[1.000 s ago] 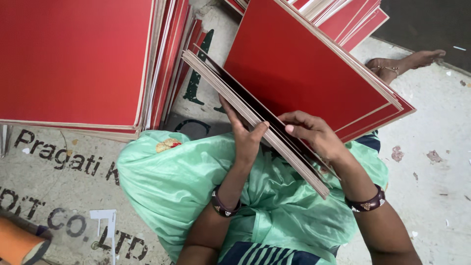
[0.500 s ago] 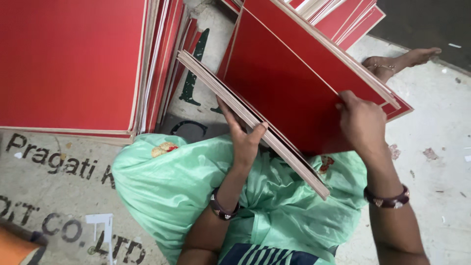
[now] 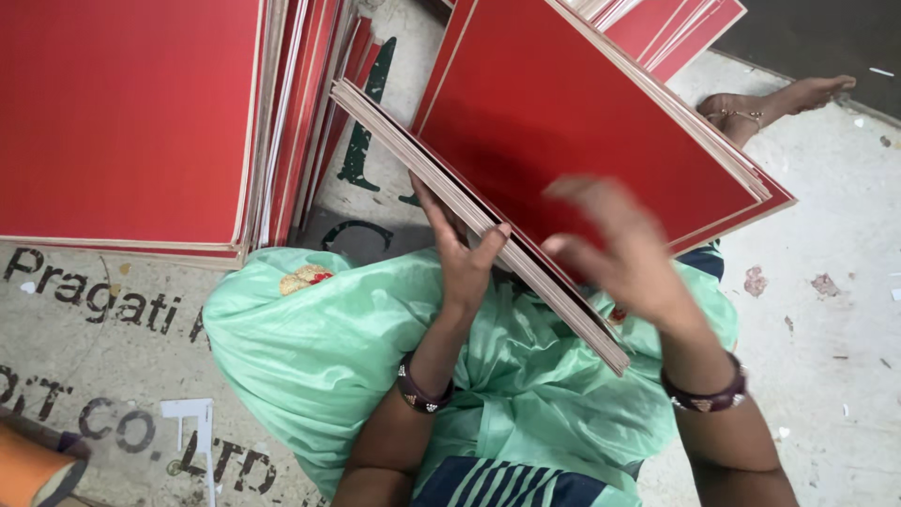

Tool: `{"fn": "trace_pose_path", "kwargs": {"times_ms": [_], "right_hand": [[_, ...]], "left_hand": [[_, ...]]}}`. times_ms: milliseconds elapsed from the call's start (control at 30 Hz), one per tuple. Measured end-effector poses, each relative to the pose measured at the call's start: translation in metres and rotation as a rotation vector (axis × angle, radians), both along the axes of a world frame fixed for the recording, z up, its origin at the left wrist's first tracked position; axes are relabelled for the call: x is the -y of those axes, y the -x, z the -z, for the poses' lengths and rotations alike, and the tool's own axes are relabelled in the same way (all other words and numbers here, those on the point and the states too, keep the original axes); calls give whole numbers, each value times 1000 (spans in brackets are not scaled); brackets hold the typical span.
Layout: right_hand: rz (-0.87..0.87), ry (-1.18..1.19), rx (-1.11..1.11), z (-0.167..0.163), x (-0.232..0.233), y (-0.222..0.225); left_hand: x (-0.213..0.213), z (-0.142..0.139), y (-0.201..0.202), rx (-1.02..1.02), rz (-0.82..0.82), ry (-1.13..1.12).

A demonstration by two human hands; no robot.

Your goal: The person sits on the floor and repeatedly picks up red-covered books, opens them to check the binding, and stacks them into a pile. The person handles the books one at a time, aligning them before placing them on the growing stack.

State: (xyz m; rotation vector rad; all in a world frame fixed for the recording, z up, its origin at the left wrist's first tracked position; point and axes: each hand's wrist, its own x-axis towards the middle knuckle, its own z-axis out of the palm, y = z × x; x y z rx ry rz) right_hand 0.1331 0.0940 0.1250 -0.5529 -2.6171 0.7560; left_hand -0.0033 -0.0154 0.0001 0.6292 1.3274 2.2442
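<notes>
Left hand [image 3: 462, 252] grips the near edge of a stack of red boards [image 3: 563, 122], thumb on top, fingers beneath.
Head view: right hand [image 3: 615, 246] blurred, open, fingers spread over the top board; contact cannot be told. Boards are glossy red with pale tan edges, tilted over the lap on green cloth [image 3: 328, 338]. Second red board stack [image 3: 127, 117] lies at left on the floor.

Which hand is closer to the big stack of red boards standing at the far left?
Left. The left hand grips the lap stack's edge, nearer the left-side stack; the right hand hovers farther right.
</notes>
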Motion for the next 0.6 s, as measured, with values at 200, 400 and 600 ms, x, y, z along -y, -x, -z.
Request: {"fn": "trace_pose_path", "kwargs": {"times_ms": [200,400,600], "right_hand": [[17,377,155,25,-12,-2],[292,-322,414,31,-63,-30],[428,-512,261,26,-52,-49]], "left_hand": [[1,-3,0,76,42,-16],[1,-6,1,82,67,-48],[-3,-4,1,12,63,-61]]}}
